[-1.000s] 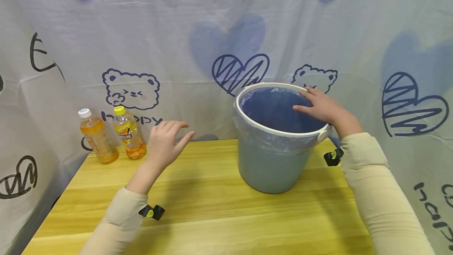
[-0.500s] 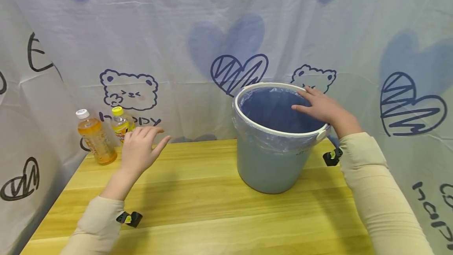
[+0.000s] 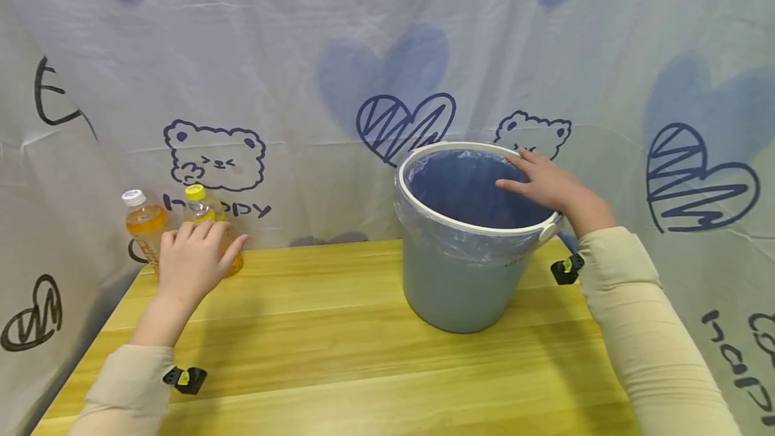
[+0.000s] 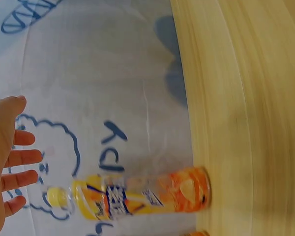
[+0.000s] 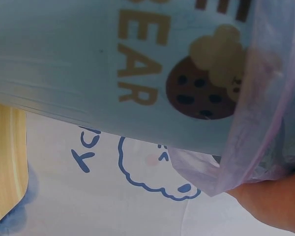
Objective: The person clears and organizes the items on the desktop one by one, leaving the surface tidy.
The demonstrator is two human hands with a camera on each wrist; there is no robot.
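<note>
My left hand (image 3: 192,258) hangs in front of two drink bottles at the table's back left, fingers spread and relaxed, holding nothing. The yellow-capped bottle (image 3: 202,206) stands upright, partly hidden behind that hand; in the left wrist view its printed label (image 4: 115,199) shows, with the hand (image 4: 2,164) near its cap. Farther left is a white-capped bottle (image 3: 145,222) with orange drink inside. My right hand (image 3: 547,184) rests over the right side of the rim of a blue-grey trash can (image 3: 463,295), fingers extended. A clear liner (image 3: 445,237) is folded over the rim.
The wooden table (image 3: 327,355) carries the trash can right of centre, with the bottles near its back left corner. A printed cloth curtain (image 3: 290,86) hangs close behind and at both sides. Lettering and a bear picture (image 5: 201,88) mark the can's side.
My left hand has moved left and slightly down to the bottles, now covering part of both. The right hand has stayed on the can's rim, and the can and bottles have not moved.
</note>
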